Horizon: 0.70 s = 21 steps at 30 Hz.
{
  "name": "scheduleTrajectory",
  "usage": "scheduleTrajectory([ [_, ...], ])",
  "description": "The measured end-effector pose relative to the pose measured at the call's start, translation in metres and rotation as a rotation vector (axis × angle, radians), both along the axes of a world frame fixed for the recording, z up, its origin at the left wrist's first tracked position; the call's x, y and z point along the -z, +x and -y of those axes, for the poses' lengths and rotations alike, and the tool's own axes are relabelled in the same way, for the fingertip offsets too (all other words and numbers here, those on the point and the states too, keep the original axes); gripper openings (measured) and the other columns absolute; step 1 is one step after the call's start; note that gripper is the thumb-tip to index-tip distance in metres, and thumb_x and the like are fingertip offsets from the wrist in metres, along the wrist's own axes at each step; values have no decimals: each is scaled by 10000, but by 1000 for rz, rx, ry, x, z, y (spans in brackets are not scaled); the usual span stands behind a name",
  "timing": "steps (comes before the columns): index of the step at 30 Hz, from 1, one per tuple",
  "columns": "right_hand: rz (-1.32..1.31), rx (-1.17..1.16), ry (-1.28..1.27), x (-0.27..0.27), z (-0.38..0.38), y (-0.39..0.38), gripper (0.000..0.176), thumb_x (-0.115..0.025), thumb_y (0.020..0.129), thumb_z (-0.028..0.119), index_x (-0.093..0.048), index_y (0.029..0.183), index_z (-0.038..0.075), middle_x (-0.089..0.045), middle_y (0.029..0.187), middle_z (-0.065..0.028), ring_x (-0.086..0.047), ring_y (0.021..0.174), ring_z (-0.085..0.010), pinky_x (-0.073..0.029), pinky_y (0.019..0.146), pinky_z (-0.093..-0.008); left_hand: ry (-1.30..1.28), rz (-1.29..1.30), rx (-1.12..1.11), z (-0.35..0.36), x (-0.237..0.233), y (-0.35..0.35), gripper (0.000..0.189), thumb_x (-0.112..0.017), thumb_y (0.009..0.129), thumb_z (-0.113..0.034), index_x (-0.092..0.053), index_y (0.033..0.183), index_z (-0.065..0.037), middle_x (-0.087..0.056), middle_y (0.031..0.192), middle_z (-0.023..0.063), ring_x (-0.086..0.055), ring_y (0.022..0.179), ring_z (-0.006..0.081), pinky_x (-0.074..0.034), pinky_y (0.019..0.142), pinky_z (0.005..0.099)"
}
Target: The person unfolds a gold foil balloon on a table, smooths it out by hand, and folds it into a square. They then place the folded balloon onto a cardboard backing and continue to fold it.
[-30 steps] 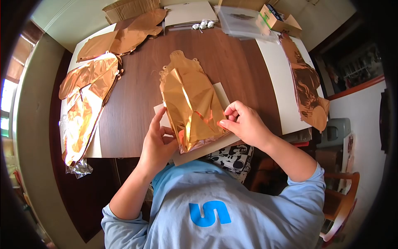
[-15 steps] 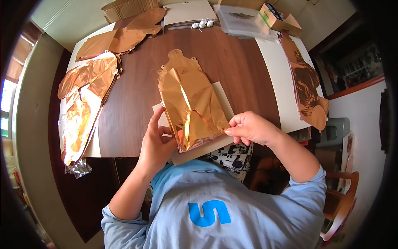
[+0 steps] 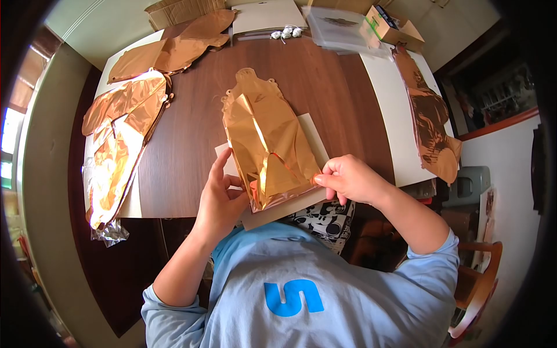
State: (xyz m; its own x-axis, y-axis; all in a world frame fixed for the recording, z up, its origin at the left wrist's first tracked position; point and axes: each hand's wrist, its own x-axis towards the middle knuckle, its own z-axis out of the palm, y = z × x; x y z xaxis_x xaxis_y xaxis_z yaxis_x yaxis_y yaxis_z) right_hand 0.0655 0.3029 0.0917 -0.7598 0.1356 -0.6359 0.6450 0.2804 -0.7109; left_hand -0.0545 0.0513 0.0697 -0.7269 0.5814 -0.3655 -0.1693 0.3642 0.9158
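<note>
A flat, crinkled rose-gold foil balloon [image 3: 264, 136] lies on a pale card sheet [image 3: 310, 136] at the near edge of the brown wooden table [image 3: 191, 133]. My left hand [image 3: 220, 197] holds the balloon's near left corner against the card, fingers spread up its left edge. My right hand [image 3: 348, 178] pinches the balloon's near right corner between thumb and fingers.
More rose-gold foil balloons lie at the left [image 3: 119, 145], the far left [image 3: 168, 49] and along the right on a white board [image 3: 429, 122]. At the far edge are a white folder [image 3: 264, 17], a clear plastic bag [image 3: 336, 26] and a small cardboard box [image 3: 389, 26]. A wooden chair [image 3: 481, 290] stands at right.
My right hand slid down from the balloon's right edge to its near right corner and now pinches it. My left hand has barely moved.
</note>
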Motion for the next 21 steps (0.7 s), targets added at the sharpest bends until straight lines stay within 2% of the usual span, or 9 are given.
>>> scheduleTrajectory([
  [9,-95,14,110,2,4,2,254,-647,959,197,-629,823,-17,-654,666,-87,-581,482,-105,-467,454,-282,9,-8,-21,-2,-5,4,870,-640,857,101,-164,1564,-77,-631,975,123,-710,832,162,-560,720,237],
  [18,-254,-61,312,4,10,3,224,-676,909,164,-650,809,-34,-699,730,-164,-694,673,-295,-519,626,-383,7,-28,-11,-1,-3,4,857,-641,865,91,-175,1562,-88,-630,983,125,-708,835,160,-562,718,242],
  [21,-273,-131,440,5,11,2,249,-668,915,179,-632,783,-28,-695,724,-169,-687,685,-324,-523,623,-403,35,-26,-11,0,-2,5,850,-642,867,87,-180,1559,-87,-627,987,126,-707,835,162,-561,718,244],
])
